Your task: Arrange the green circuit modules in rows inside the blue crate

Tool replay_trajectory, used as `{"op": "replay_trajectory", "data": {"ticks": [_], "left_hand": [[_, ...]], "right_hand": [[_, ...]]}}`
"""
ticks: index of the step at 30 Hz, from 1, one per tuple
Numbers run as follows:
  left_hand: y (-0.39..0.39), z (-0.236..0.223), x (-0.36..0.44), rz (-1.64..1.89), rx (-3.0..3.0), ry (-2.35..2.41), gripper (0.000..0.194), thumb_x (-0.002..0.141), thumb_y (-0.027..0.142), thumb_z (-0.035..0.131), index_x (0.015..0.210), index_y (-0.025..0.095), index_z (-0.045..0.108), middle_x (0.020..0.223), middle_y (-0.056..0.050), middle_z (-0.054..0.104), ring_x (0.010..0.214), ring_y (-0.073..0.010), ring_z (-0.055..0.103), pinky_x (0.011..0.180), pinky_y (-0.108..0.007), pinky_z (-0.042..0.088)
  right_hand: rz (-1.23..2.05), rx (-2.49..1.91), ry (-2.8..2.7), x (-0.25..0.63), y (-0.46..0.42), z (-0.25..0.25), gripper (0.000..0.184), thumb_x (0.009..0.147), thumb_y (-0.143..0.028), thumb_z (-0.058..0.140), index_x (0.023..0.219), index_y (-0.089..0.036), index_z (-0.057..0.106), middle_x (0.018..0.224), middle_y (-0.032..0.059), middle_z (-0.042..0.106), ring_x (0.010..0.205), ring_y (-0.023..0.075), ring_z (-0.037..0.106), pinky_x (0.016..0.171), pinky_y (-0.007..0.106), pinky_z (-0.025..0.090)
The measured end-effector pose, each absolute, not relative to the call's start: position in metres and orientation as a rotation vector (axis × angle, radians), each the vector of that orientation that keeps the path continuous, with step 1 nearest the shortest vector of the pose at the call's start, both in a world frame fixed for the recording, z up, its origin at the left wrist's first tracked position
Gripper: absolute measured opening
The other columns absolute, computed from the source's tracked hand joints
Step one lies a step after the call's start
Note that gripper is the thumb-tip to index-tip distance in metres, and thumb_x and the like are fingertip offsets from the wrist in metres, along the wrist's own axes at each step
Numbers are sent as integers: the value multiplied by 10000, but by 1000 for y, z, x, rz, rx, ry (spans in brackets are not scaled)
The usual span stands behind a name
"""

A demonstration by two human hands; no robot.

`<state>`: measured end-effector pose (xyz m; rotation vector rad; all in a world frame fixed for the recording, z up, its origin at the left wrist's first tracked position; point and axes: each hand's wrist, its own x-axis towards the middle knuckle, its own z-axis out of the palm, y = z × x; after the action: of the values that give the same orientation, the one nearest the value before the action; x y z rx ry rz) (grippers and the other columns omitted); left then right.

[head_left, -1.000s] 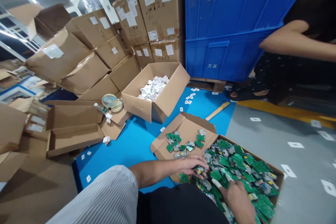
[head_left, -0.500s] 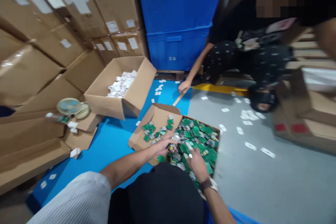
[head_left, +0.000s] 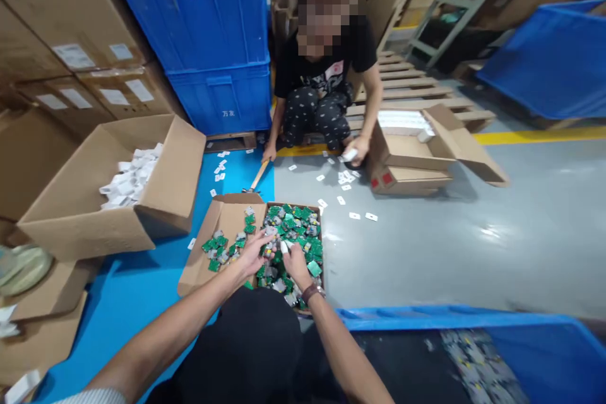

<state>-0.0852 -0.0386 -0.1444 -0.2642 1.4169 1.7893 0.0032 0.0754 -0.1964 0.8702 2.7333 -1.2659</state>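
Observation:
My left hand (head_left: 254, 255) is closed around a small circuit board (head_left: 271, 241) with grey and yellow parts, over the left side of an open cardboard box (head_left: 322, 252). This box is filled with green circuit boards (head_left: 303, 218). Just beside it, my right hand (head_left: 297, 266) has its fingers bent together. A white piece shows at its fingertips; I cannot tell whether it is a held thing or a finger covering. More boards (head_left: 215, 246) lie on the box's opened flap (head_left: 196, 271).
Opposite squats a co-worker (head_left: 322, 85) with a hammer (head_left: 259, 175) and a white piece in hand. White pieces (head_left: 348, 177) lie scattered on the floor. A large carton (head_left: 85, 221) of white boxes stands left, a blue bin (head_left: 544, 353) at lower right, stacked blue crates (head_left: 222, 95) behind.
My view has swung right, bringing the blue bin and the co-worker's other hand into sight. A hammer head now shows on the co-worker's stick. My hands remain close together over the box.

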Motion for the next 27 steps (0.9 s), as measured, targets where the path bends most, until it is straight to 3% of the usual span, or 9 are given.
{"op": "replay_trajectory", "data": {"ticks": [4,8,11,15,17,19,24,27], "left_hand": [[-24,-131,-80,1724,-213,1459,399,774,264,814,1138,227,654,960,-21,689,601,-87,630,481,-176,496],[1,-114,-74,1557,-86,1495,513,753,273,824,1225,263,623,1002,-10,695,614,-88,624,494,-186,514],[40,-98,-63,1391,208,1554,563,689,326,866,1207,246,659,1045,-23,716,641,-107,631,519,-205,526],[97,-71,-21,1125,646,1555,573,643,396,881,1162,217,716,1017,-31,744,663,-150,644,562,-244,536],[118,-59,10,994,836,1546,538,657,415,859,1142,217,739,995,-33,756,659,-175,655,583,-276,553],[132,-54,43,877,1005,1496,477,694,422,820,1125,227,756,988,-29,768,711,-206,684,651,-308,580],[146,-74,114,547,1415,1230,409,799,360,707,1185,228,744,1172,-26,758,1099,-257,679,953,-317,535],[143,-96,143,360,1529,1100,407,823,329,652,1203,209,734,1191,-27,756,1080,-242,686,952,-295,525]], "right_hand": [[-2219,1234,2328,45,101,-180,483,968,-584,330,772,-207,561,653,4,556,609,159,504,571,263,428],[-2631,1548,1999,147,141,-156,593,894,-746,367,740,-210,570,553,-13,514,510,137,441,505,255,381],[-2361,2056,2060,251,166,-154,577,898,-712,342,782,-206,594,551,-8,529,511,147,456,521,263,400],[-1373,2621,2014,380,173,-185,516,901,-575,279,750,-200,601,674,64,644,694,214,592,640,293,463],[-1129,2680,1868,425,168,-208,493,894,-490,262,727,-190,616,724,100,676,775,241,635,684,302,472],[-1083,2686,1758,455,165,-230,476,882,-439,280,724,-178,646,730,112,689,794,250,658,706,304,474],[-1138,2745,1644,490,176,-269,466,871,-471,371,784,-171,717,738,83,722,780,246,674,754,299,486],[-1108,2868,1591,499,180,-291,498,880,-534,412,864,-158,737,785,99,737,831,269,679,793,318,488]]}}
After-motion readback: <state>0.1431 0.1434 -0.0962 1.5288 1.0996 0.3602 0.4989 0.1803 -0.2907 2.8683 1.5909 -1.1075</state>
